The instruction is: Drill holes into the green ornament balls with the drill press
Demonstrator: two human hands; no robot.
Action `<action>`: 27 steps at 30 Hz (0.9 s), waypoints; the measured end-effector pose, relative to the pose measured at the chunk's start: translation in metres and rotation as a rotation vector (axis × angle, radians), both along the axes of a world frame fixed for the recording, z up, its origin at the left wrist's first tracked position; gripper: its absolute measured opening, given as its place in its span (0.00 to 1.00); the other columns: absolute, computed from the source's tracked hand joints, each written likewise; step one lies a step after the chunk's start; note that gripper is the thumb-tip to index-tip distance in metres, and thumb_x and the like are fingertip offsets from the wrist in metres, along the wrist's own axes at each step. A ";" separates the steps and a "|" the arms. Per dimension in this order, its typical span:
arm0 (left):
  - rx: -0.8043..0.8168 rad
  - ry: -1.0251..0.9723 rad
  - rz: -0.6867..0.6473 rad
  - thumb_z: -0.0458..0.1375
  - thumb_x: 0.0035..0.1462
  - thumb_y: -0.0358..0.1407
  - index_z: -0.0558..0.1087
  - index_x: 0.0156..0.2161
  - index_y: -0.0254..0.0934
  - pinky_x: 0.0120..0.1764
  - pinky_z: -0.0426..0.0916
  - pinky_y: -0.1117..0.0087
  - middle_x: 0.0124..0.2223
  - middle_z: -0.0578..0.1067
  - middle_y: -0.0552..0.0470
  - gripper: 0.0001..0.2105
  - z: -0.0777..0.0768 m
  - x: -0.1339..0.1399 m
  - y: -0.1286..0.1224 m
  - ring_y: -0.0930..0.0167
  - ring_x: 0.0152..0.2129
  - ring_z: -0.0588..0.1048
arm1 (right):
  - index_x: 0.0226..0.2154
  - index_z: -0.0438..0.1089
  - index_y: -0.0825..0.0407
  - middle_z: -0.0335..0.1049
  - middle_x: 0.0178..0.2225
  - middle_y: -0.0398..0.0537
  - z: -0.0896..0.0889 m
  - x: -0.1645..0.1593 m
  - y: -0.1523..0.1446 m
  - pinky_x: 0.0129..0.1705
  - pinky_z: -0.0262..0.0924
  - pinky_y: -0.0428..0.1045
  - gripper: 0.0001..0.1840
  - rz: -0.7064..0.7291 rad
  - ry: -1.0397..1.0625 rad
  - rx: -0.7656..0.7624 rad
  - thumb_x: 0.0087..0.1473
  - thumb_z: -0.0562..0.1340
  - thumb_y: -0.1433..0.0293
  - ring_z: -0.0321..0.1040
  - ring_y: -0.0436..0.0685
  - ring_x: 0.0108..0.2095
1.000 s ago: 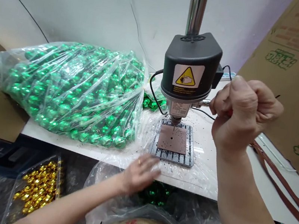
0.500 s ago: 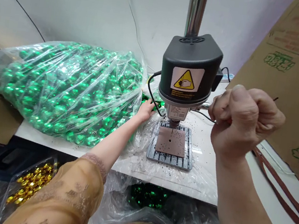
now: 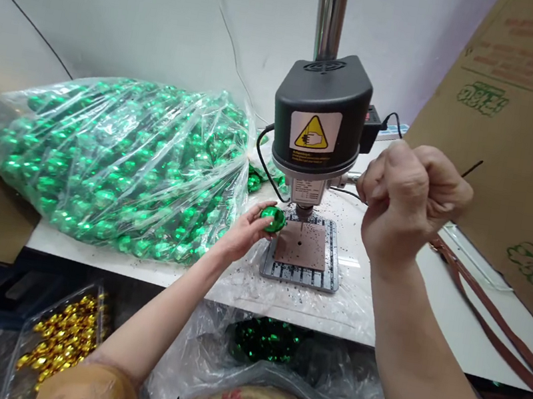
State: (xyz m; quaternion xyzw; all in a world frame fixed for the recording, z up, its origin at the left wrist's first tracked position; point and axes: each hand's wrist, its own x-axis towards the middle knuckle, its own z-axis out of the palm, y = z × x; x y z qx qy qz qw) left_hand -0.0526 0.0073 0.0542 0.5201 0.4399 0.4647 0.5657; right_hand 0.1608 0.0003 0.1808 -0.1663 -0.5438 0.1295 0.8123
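Observation:
In the head view, my left hand [image 3: 242, 229] pinches a shiny green faceted ball [image 3: 272, 219] at the left edge of a small drill press's slotted base [image 3: 332, 264]. On the base lies a brown square plate [image 3: 311, 255] with a hole under the drill bit. My right hand [image 3: 411, 199] is closed round the feed handle of the drill press [image 3: 321, 114], right of its black motor housing; a thin dark tip sticks out behind the fist. A clear plastic bag [image 3: 125, 164] full of similar green balls lies at the left, with loose ones by its mouth.
Below the table [image 3: 225, 295] are a clear tray of gold balls [image 3: 65, 336] and a plastic bag with dark green balls [image 3: 267, 340]. A cardboard box [image 3: 517, 178] and a brown strap [image 3: 494, 323] are at the right. Dark shavings dot the tabletop.
My left hand has drawn back from the bag's mouth towards the drill base and now has a green ball. My right hand stays closed on the handle. The view has shifted slightly.

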 end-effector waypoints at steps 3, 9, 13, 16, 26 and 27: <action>0.101 0.151 -0.028 0.70 0.52 0.45 0.71 0.56 0.41 0.39 0.71 0.69 0.47 0.77 0.49 0.27 -0.015 0.010 -0.004 0.69 0.38 0.76 | 0.18 0.48 0.49 0.44 0.14 0.38 -0.002 0.001 0.001 0.19 0.42 0.51 0.26 -0.048 -0.045 -0.027 0.62 0.60 0.64 0.47 0.47 0.15; 0.195 0.192 -0.043 0.70 0.53 0.45 0.69 0.55 0.38 0.42 0.73 0.67 0.46 0.77 0.47 0.27 -0.034 0.023 0.003 0.68 0.39 0.77 | 0.19 0.47 0.50 0.44 0.15 0.37 -0.004 0.001 0.000 0.20 0.43 0.48 0.29 -0.045 -0.064 -0.056 0.63 0.59 0.56 0.45 0.45 0.16; 0.197 0.235 -0.055 0.70 0.53 0.43 0.70 0.55 0.38 0.42 0.74 0.65 0.44 0.78 0.48 0.27 -0.034 0.025 0.004 0.67 0.38 0.77 | 0.19 0.46 0.49 0.45 0.15 0.38 -0.005 0.001 -0.002 0.21 0.43 0.49 0.30 -0.057 -0.077 -0.123 0.62 0.58 0.53 0.44 0.45 0.17; 0.189 0.282 -0.055 0.70 0.53 0.42 0.71 0.56 0.38 0.41 0.74 0.63 0.43 0.78 0.48 0.27 -0.034 0.027 0.003 0.66 0.37 0.77 | 0.19 0.46 0.49 0.45 0.15 0.38 -0.005 0.001 -0.003 0.21 0.43 0.50 0.30 -0.029 -0.052 -0.110 0.61 0.60 0.54 0.44 0.45 0.17; 0.286 0.380 -0.003 0.71 0.52 0.43 0.72 0.56 0.39 0.37 0.74 0.65 0.35 0.76 0.52 0.28 -0.042 0.038 0.000 0.68 0.30 0.75 | 0.18 0.47 0.50 0.45 0.14 0.38 -0.005 0.002 -0.002 0.20 0.42 0.49 0.29 -0.011 -0.048 -0.079 0.61 0.61 0.57 0.45 0.45 0.16; 0.303 0.398 0.009 0.71 0.51 0.42 0.72 0.55 0.39 0.38 0.74 0.64 0.35 0.76 0.52 0.27 -0.041 0.039 -0.002 0.68 0.31 0.75 | 0.18 0.47 0.50 0.45 0.14 0.38 -0.005 0.002 -0.002 0.20 0.43 0.49 0.29 -0.013 -0.053 -0.077 0.61 0.61 0.58 0.45 0.45 0.16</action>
